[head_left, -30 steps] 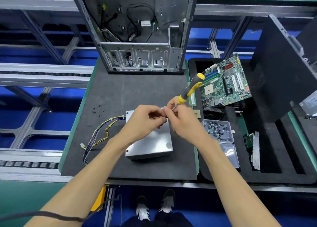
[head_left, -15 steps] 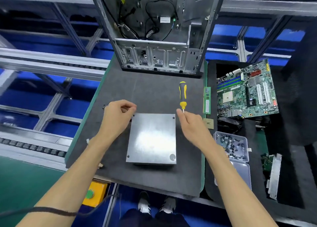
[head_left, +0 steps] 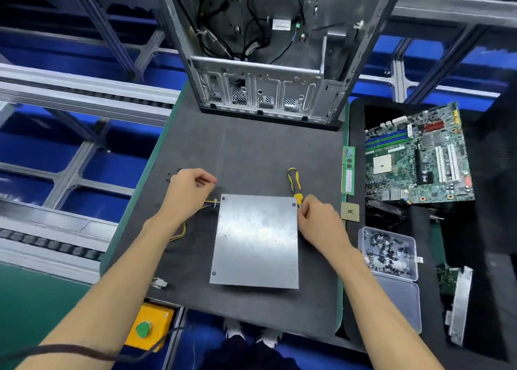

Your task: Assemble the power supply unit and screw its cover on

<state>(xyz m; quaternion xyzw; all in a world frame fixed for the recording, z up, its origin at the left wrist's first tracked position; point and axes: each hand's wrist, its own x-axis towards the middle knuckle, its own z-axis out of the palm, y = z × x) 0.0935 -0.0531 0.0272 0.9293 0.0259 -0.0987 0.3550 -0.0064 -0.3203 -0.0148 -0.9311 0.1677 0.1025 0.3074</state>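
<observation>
PSU [head_left: 256, 241] sits flat at centre frame on the dark bench [head_left: 251, 157], cover up. Screws show at upper-left, upper-right and lower-left corners of the cover; lower-right corner hole looks empty, though it's too small to be sure. Wire bundle [head_left: 181, 231] trails off its left side.

Right hand [head_left: 317, 220] is at the PSU's upper-right edge, fingers curled round the lower end of the yellow/black screwdriver [head_left: 295, 185], which lies on the bench w/ handle pointing up-frame. Left hand [head_left: 187, 190] hovers just left of the PSU's upper-left corner, fingers loosely curled, thumb and forefinger close together; can't tell if a screw is pinched. Loose black screws [head_left: 173, 174] lie near it on the bench.

Step in hand, probably: get a screw for the remaining corner. To do well: seat screw straight in the hole, hold the PSU down w/ the free hand so it doesn't skate on the mat, drive w/ tip vertical, stop when snug, don't strip.

Vs half a sec ago: screwdriver lies in about the same spot, right hand at its tip both times. Left hand sits a bit further up-left, nearer the loose screws. Vs 1 s ago: then both hands met above the PSU w/ the driver raised; now it's down on the bench and hands are apart.
</observation>
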